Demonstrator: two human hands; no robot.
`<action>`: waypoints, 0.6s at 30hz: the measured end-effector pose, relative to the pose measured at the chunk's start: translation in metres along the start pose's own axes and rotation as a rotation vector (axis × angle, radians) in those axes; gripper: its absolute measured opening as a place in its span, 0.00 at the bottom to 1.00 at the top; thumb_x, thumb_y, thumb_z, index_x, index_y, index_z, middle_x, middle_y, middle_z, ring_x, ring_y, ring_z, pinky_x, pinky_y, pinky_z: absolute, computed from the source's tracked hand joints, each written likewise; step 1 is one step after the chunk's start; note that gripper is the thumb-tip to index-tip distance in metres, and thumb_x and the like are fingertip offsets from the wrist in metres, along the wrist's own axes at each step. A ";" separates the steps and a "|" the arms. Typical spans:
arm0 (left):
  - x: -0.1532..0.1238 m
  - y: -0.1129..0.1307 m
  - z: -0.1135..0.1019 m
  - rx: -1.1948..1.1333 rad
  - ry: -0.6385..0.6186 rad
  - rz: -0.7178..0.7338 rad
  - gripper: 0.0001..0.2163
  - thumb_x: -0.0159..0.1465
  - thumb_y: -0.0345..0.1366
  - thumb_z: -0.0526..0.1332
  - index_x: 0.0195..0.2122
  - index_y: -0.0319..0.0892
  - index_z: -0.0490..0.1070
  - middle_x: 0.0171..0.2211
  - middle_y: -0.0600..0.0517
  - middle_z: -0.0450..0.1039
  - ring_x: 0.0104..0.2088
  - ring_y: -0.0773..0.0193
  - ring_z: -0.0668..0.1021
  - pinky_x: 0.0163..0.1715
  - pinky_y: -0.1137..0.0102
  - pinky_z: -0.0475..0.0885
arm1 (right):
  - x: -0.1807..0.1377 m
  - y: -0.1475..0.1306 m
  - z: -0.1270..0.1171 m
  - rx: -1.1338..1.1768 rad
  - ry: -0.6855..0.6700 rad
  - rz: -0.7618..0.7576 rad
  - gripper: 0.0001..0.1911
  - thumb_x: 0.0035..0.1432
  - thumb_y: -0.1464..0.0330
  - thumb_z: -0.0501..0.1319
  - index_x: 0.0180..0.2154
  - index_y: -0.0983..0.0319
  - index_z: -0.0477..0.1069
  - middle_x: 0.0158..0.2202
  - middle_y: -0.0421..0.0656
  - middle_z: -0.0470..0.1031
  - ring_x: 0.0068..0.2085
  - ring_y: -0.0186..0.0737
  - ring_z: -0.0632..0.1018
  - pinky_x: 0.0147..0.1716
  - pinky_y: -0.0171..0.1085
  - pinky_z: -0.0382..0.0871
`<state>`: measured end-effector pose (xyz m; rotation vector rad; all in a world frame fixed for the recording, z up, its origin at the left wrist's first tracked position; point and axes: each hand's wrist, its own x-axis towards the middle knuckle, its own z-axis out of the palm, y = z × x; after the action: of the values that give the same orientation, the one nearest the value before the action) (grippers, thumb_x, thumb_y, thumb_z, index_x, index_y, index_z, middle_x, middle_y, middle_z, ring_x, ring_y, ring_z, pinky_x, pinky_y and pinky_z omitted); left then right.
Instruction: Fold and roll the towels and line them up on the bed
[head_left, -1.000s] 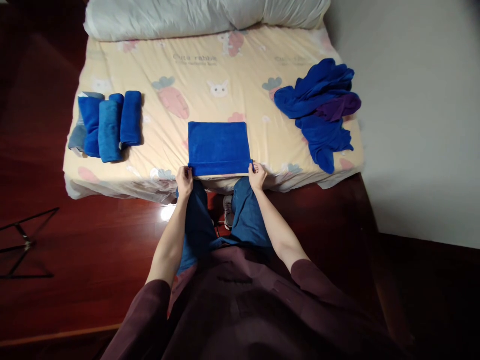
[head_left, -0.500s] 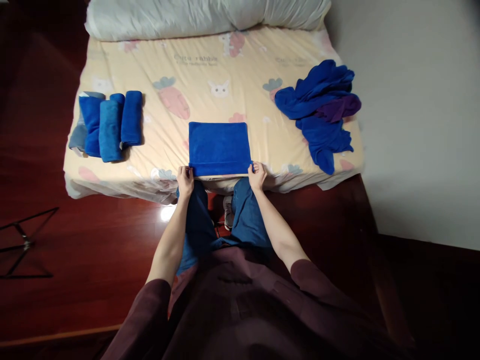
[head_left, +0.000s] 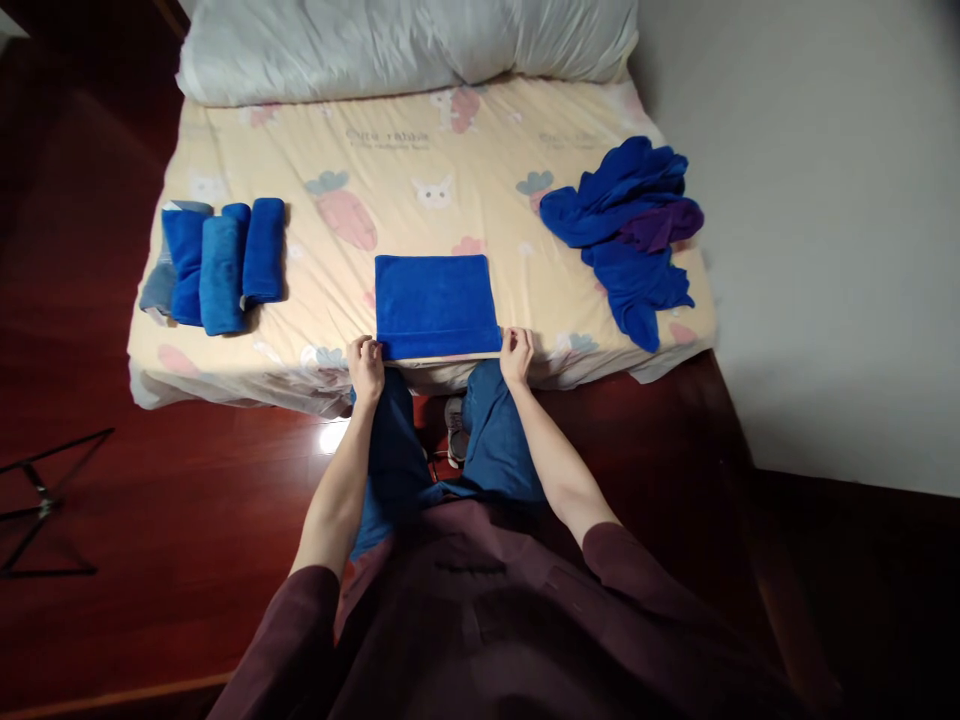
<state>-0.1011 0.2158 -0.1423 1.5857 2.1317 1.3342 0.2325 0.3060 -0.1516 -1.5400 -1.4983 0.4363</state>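
A blue towel (head_left: 435, 295) lies flat as a rectangle at the near edge of the bed, with a strip along its near side. My left hand (head_left: 366, 368) is closed at the towel's near left corner, the fingertips pinching it. At the near right corner, my right hand (head_left: 517, 356) has thumb and fingers pinched together on the edge of the cloth. The fingertips partly cover both corners.
Several rolled blue and grey-blue towels (head_left: 223, 275) rest together on the left of the bed. On the right lies a crumpled heap of blue cloths (head_left: 626, 235) with a purple cloth (head_left: 660, 225) in it. A pale quilt (head_left: 405, 50) spans the back; a black stand (head_left: 45, 505) is on the floor.
My view has tilted slightly, so the bed and the things on it sit lower in the picture. Both hands remain at the towel's near corners, and the towel looks the same.
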 end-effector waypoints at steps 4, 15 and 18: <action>-0.005 0.008 -0.008 0.015 -0.103 0.141 0.12 0.74 0.39 0.55 0.51 0.46 0.75 0.60 0.42 0.75 0.63 0.52 0.73 0.67 0.51 0.64 | -0.007 -0.006 -0.020 -0.127 -0.023 -0.185 0.18 0.73 0.64 0.50 0.49 0.61 0.78 0.52 0.53 0.78 0.56 0.50 0.78 0.61 0.49 0.70; -0.002 0.007 -0.003 0.165 -0.387 0.211 0.32 0.63 0.35 0.59 0.71 0.44 0.63 0.72 0.46 0.62 0.73 0.52 0.63 0.73 0.51 0.56 | -0.014 -0.004 -0.023 -0.236 -0.413 -0.434 0.30 0.62 0.73 0.57 0.66 0.61 0.69 0.69 0.48 0.69 0.70 0.47 0.69 0.68 0.52 0.65; 0.000 0.008 -0.001 0.172 -0.382 0.184 0.32 0.63 0.34 0.58 0.71 0.44 0.63 0.72 0.47 0.62 0.72 0.50 0.64 0.71 0.50 0.59 | -0.012 -0.002 -0.012 -0.218 -0.359 -0.376 0.28 0.61 0.74 0.57 0.62 0.63 0.73 0.66 0.49 0.73 0.68 0.47 0.71 0.68 0.52 0.65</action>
<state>-0.0963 0.2155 -0.1353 1.9587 1.9446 0.8173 0.2383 0.2908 -0.1481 -1.3428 -2.1267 0.3471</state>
